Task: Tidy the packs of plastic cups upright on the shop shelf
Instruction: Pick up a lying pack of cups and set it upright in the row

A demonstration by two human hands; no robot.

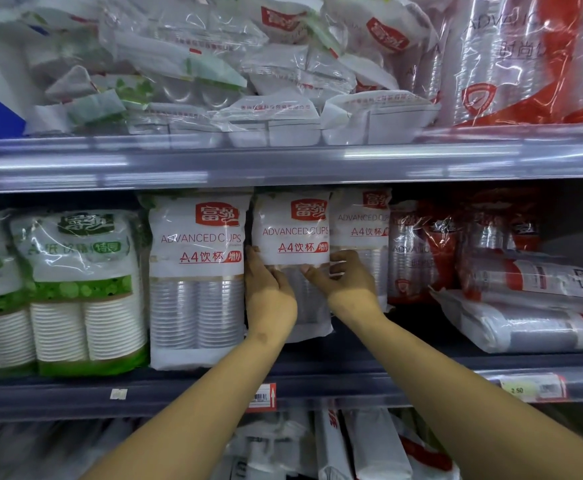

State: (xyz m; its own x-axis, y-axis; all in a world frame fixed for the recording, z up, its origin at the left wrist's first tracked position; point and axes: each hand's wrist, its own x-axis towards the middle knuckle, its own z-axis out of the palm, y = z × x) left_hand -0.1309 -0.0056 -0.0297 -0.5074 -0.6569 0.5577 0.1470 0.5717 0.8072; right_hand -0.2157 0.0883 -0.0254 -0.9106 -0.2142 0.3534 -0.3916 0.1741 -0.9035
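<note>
A white pack of clear plastic cups with a red logo [292, 230] stands upright in the middle of the middle shelf [318, 379]. My left hand [269, 292] grips its left side and my right hand [347, 280] pinches its right side at mid-height. Another upright pack of the same kind [196, 271] stands just to its left, and a third [363, 223] stands behind it on the right. Further right, a red-printed cup pack [418, 251] stands upright, and long cup packs [525, 317] lie flat on the shelf.
Green-printed packs of paper cups [82, 289] fill the left of the middle shelf. The upper shelf [283, 161] carries heaped packs of white plates and tall red cup packs [525, 57]. Price tags [532, 388] sit on the shelf edge. More packs lie on the shelf below.
</note>
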